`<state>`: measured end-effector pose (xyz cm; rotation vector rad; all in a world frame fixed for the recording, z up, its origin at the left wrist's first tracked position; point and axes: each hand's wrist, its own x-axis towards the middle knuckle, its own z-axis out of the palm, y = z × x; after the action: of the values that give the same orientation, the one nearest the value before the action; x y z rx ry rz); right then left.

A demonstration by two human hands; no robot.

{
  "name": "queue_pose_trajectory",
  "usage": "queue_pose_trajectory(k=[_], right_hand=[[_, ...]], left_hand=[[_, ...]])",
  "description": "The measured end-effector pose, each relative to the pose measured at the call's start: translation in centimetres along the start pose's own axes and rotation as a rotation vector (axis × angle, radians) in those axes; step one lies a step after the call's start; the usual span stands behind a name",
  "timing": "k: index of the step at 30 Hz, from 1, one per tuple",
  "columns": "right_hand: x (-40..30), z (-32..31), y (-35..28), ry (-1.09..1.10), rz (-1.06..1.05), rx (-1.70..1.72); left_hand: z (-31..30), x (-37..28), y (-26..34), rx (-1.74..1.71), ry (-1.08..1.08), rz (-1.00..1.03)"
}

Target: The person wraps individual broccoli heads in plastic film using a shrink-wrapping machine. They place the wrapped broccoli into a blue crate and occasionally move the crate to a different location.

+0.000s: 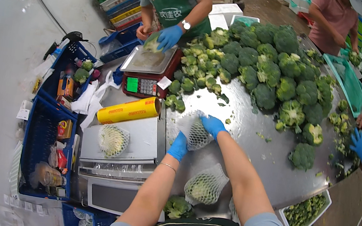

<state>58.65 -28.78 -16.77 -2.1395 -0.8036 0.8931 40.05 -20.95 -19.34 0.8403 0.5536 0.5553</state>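
Note:
My left hand (179, 147), in a blue glove, grips the lower left side of a broccoli head in white foam netting (198, 134) over the steel table (252, 139). On the netting's upper right side lies my right hand (214, 125), also gloved, with its fingers closed around it. The loose end of the netting stretches to the upper left. Nearer my body, another netted broccoli head (205, 188) rests on the table, beside a bare broccoli head (178, 207). A third netted head (113, 141) lies on the wrapping machine's plate (140, 138) at the left.
A large broccoli pile (272, 63) covers the far side. A yellow film roll (129, 109) and a red scale (146, 82) stand left; a co-worker's gloved hand (169, 38) holds broccoli above the scale. Another co-worker's gloved hand (359, 144) is at the right edge. Blue crates (47, 148) line the left.

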Motion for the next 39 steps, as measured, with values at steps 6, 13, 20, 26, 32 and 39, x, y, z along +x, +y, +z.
queue_pose_trajectory(k=[6, 13, 20, 26, 32, 39], right_hand=[[-5.5, -2.5, 1.4, -0.123, -0.308, 0.298], [-11.9, -2.2, 0.8, -0.204, -0.077, 1.113], [-12.5, -2.9, 2.0, -0.073, 0.155, 0.73], [-18.0, 2.8, -4.1, 0.911, -0.489, -0.654], [-26.7, 13.1, -16.6, 0.23, -0.604, -0.584], [-24.0, 21.4, -18.9, 0.142, -0.111, -0.931]], left_hand=[[2.4, -2.6, 1.4, -0.127, -0.018, 0.0], [7.8, -8.6, 7.6, -0.221, -0.143, -0.274], [4.5, -18.1, 10.8, 0.405, 0.274, 0.333], [-8.2, -32.2, 23.4, 0.884, 0.436, 0.491], [-24.9, -31.4, 28.4, 1.962, 0.351, 0.233], [-30.1, -24.4, 28.8, 1.392, -0.212, -0.211]])
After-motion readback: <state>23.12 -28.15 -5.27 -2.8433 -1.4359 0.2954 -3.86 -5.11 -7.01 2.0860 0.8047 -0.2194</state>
